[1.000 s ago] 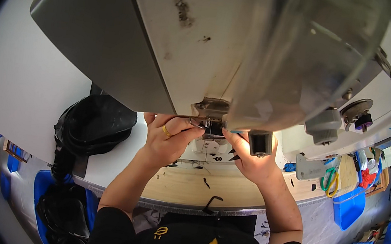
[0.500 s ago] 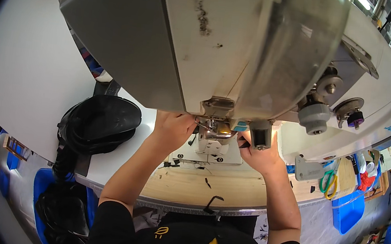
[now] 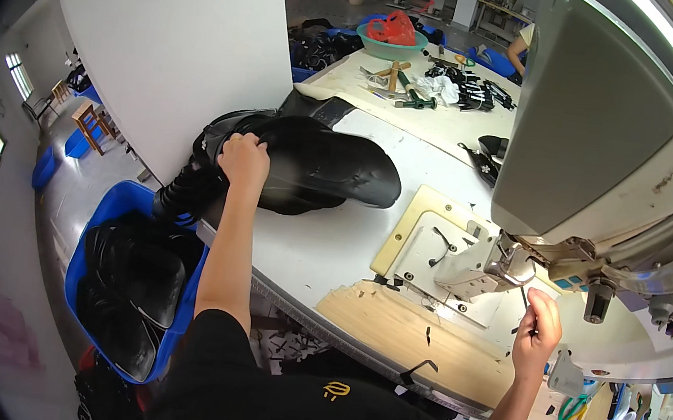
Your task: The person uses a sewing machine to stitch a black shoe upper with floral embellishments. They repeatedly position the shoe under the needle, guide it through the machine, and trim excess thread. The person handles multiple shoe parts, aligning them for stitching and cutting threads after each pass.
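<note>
Since the earlier view, both hands have left the needle area under the sewing machine head, and the view has swung left to take in more of the table.

Fingers of the left hand [image 3: 244, 158] are curled and pressed together, gripping the near edge of a glossy black moulded leather piece [image 3: 321, 168]. That piece lies on the far left part of the white sewing table [image 3: 324, 246], partly hanging over its left edge, beside a large white upright panel [image 3: 174, 30].

Fingers of the right hand [image 3: 538, 323] are closed in a loose fist, pinching a thin dark tool [image 3: 525, 304]; what the tool is cannot be told. This hand hovers at the near right of the table, just beside the machine's needle area [image 3: 513, 274] and over a cream metal base plate [image 3: 436, 252].

Filling the right side is the grey and cream industrial sewing machine head [image 3: 606, 134].

On the floor to the near left sits a blue plastic bin [image 3: 114, 208] holding more black leather pieces [image 3: 134, 286]. A far work table [image 3: 416, 106] carries small tools and black scraps, with a green bowl [image 3: 389, 44] holding something red.
</note>
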A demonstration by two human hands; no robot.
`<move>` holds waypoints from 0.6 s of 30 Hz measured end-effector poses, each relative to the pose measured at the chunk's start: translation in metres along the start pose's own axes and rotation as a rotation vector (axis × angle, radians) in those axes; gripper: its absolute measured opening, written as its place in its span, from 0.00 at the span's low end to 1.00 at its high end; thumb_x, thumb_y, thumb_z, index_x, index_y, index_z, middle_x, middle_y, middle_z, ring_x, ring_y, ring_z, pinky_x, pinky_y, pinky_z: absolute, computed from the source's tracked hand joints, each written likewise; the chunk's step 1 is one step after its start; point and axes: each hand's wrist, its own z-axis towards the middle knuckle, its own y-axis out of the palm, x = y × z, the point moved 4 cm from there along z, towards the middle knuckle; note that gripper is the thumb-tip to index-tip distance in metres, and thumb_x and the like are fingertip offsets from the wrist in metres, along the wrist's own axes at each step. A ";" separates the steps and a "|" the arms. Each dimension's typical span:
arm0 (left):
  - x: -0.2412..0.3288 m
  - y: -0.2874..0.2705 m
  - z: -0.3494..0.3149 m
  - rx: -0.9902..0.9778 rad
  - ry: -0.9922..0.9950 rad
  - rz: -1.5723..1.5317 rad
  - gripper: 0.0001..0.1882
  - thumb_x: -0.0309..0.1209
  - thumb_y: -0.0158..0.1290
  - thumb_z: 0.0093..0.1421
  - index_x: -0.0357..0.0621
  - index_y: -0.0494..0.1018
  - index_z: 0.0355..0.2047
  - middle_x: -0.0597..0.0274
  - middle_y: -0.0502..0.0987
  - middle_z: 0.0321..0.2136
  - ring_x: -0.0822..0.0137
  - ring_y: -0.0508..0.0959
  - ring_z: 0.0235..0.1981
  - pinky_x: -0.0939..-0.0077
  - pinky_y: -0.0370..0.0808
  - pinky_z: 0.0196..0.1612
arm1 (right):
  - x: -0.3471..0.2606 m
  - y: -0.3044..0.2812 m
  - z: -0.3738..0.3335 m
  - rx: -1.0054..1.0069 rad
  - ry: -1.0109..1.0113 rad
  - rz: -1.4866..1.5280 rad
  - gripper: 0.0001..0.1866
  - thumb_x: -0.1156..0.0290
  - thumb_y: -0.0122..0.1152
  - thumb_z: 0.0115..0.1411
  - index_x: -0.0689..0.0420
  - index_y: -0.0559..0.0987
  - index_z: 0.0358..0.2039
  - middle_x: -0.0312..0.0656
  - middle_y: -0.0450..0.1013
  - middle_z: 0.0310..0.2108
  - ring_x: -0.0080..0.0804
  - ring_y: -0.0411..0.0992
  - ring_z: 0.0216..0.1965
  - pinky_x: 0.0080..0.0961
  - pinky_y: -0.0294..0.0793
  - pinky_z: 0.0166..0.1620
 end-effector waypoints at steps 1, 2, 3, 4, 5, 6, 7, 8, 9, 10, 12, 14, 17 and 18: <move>-0.014 0.003 0.001 -0.004 -0.066 0.079 0.08 0.35 0.59 0.54 0.48 0.79 0.32 0.61 0.77 0.38 0.57 0.76 0.45 0.53 0.69 0.44 | 0.002 0.002 -0.003 -0.046 0.048 0.034 0.18 0.92 0.52 0.53 0.63 0.78 0.42 0.48 0.75 0.37 0.31 0.70 0.30 0.21 0.70 0.32; -0.025 0.004 0.004 0.004 -0.089 0.094 0.08 0.35 0.59 0.54 0.48 0.79 0.31 0.61 0.76 0.39 0.57 0.75 0.46 0.53 0.68 0.45 | 0.003 0.004 -0.005 -0.092 0.097 0.067 0.17 0.91 0.51 0.55 0.62 0.78 0.43 0.47 0.75 0.37 0.29 0.70 0.30 0.20 0.69 0.33; -0.026 0.001 0.007 0.003 -0.103 0.102 0.07 0.35 0.59 0.54 0.48 0.79 0.31 0.61 0.76 0.40 0.57 0.74 0.48 0.53 0.68 0.45 | 0.005 0.005 -0.007 -0.137 0.154 0.088 0.16 0.90 0.51 0.57 0.62 0.78 0.43 0.45 0.74 0.38 0.27 0.69 0.31 0.19 0.69 0.34; -0.024 -0.006 0.011 0.007 -0.118 0.107 0.07 0.35 0.60 0.54 0.48 0.79 0.31 0.60 0.75 0.41 0.57 0.73 0.49 0.53 0.68 0.46 | 0.003 0.008 -0.007 -0.100 0.105 0.066 0.17 0.91 0.51 0.55 0.62 0.78 0.42 0.43 0.74 0.35 0.25 0.65 0.27 0.18 0.65 0.31; -0.022 -0.016 0.018 0.012 -0.159 0.108 0.07 0.35 0.59 0.53 0.47 0.79 0.30 0.61 0.75 0.42 0.57 0.72 0.49 0.54 0.67 0.47 | 0.004 0.010 -0.008 -0.104 0.109 0.061 0.16 0.91 0.51 0.55 0.62 0.78 0.42 0.43 0.74 0.34 0.25 0.65 0.27 0.18 0.65 0.31; -0.020 -0.017 0.025 0.020 -0.149 0.100 0.07 0.34 0.59 0.52 0.47 0.79 0.30 0.61 0.75 0.41 0.57 0.72 0.49 0.54 0.67 0.48 | 0.002 0.006 -0.009 -0.109 0.119 0.042 0.16 0.91 0.51 0.55 0.62 0.78 0.41 0.43 0.73 0.33 0.25 0.65 0.27 0.18 0.65 0.31; -0.031 -0.022 0.030 0.039 -0.154 0.112 0.06 0.33 0.59 0.52 0.48 0.79 0.30 0.61 0.74 0.41 0.57 0.72 0.48 0.54 0.67 0.48 | 0.002 0.009 -0.009 -0.123 0.121 0.047 0.16 0.91 0.51 0.55 0.62 0.78 0.41 0.43 0.73 0.32 0.25 0.66 0.27 0.18 0.65 0.31; -0.036 -0.022 0.031 0.041 -0.134 0.129 0.06 0.33 0.59 0.51 0.48 0.79 0.29 0.62 0.74 0.41 0.57 0.72 0.48 0.54 0.66 0.48 | 0.002 0.014 -0.007 -0.123 0.114 0.039 0.14 0.91 0.51 0.55 0.63 0.77 0.39 0.42 0.73 0.30 0.26 0.65 0.26 0.18 0.65 0.30; -0.036 -0.013 0.029 0.002 -0.090 0.170 0.05 0.32 0.59 0.51 0.48 0.79 0.29 0.62 0.74 0.41 0.57 0.72 0.48 0.54 0.66 0.49 | 0.004 0.017 -0.005 -0.163 0.135 0.028 0.15 0.91 0.51 0.52 0.64 0.77 0.39 0.43 0.73 0.30 0.28 0.66 0.26 0.19 0.66 0.30; -0.036 -0.001 0.027 -0.037 -0.045 0.211 0.05 0.32 0.59 0.52 0.48 0.79 0.29 0.62 0.74 0.42 0.58 0.72 0.48 0.54 0.66 0.49 | 0.008 0.021 -0.004 -0.203 0.156 0.017 0.17 0.92 0.51 0.50 0.64 0.77 0.39 0.44 0.74 0.31 0.30 0.68 0.26 0.20 0.67 0.30; -0.027 0.002 0.021 -0.142 -0.019 0.209 0.07 0.31 0.59 0.52 0.48 0.79 0.33 0.62 0.74 0.44 0.58 0.71 0.50 0.54 0.65 0.51 | 0.022 0.027 -0.004 -0.278 0.183 -0.025 0.17 0.91 0.51 0.48 0.64 0.77 0.39 0.46 0.74 0.30 0.32 0.69 0.26 0.21 0.69 0.30; -0.011 -0.015 0.013 0.051 0.066 0.045 0.09 0.31 0.60 0.53 0.48 0.78 0.36 0.63 0.73 0.47 0.58 0.71 0.52 0.53 0.64 0.52 | 0.045 0.032 -0.010 -0.336 0.199 -0.091 0.16 0.88 0.52 0.49 0.63 0.77 0.39 0.46 0.74 0.30 0.32 0.70 0.26 0.22 0.69 0.30; 0.026 -0.054 -0.004 0.276 0.199 -0.302 0.14 0.33 0.61 0.54 0.48 0.76 0.42 0.63 0.74 0.49 0.58 0.71 0.53 0.54 0.63 0.54 | 0.069 0.047 0.004 -0.331 0.290 -0.013 0.08 0.84 0.54 0.53 0.63 0.79 0.33 0.41 0.75 0.29 0.30 0.71 0.29 0.23 0.70 0.34; 0.048 -0.065 -0.016 0.328 0.324 -0.505 0.14 0.31 0.62 0.54 0.45 0.76 0.41 0.61 0.76 0.44 0.58 0.73 0.49 0.59 0.65 0.52 | 0.086 0.051 0.006 -0.305 0.208 -0.188 0.07 0.81 0.56 0.55 0.62 0.79 0.34 0.40 0.75 0.29 0.29 0.71 0.29 0.24 0.71 0.35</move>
